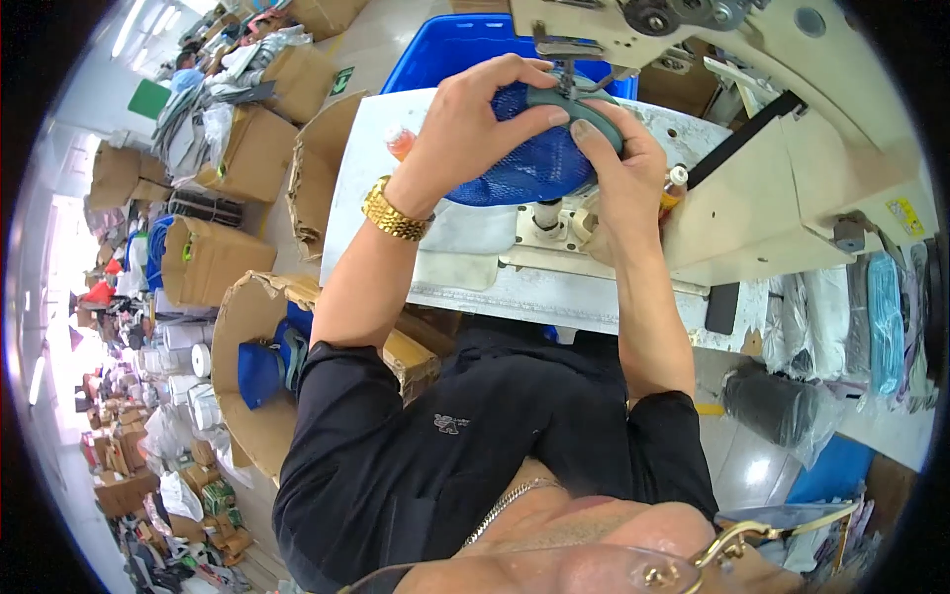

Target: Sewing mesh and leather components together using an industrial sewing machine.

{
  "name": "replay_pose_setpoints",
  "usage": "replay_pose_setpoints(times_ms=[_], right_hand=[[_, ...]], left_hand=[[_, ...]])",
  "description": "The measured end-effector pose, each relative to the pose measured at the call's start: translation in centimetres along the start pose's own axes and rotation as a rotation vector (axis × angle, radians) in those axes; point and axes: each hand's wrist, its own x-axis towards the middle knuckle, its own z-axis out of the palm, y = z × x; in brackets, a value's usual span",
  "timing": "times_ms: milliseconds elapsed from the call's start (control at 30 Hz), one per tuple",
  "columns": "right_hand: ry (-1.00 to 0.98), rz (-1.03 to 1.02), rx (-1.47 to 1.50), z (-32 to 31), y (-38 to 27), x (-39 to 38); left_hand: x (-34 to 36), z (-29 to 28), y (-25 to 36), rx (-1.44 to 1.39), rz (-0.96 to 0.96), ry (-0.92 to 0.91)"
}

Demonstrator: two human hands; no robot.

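At the sewing machine's needle area (568, 84), both hands hold a rounded blue mesh piece (529, 163) with a grey-green edge, which looks like a shoe upper. My left hand (473, 117) grips its left side, thumb on the grey-green edge and fingers curled over the far side. My right hand (631, 163) is closed on the right side, its thumb near the left thumb and its fingers partly hidden behind the piece. The mesh hangs over the machine's post (546, 216). The edge lies close under the presser foot; whether it touches the needle cannot be seen.
The machine body (772, 198) fills the right side. Small bottles, one orange-red (399, 142) and one with a white cap (675, 188), stand on the white table (371, 188). Behind is a blue bin (426, 59). A carton (259, 436) at left holds blue pieces.
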Motion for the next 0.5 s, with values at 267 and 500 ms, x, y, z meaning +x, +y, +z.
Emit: replay_pose_setpoints(times_ms=[267,500], right_hand=[[-0.088,-0.075,-0.336,-2.8,-1.9,-0.8],[0.361,-0.52,-0.698,-12.6,-13.7,-2.3]], left_hand=[[0.5,-0.3,-0.2,-0.06,-0.013,-0.034],[1.0,-0.5,-0.3,-0.113,-0.054,-0.08]])
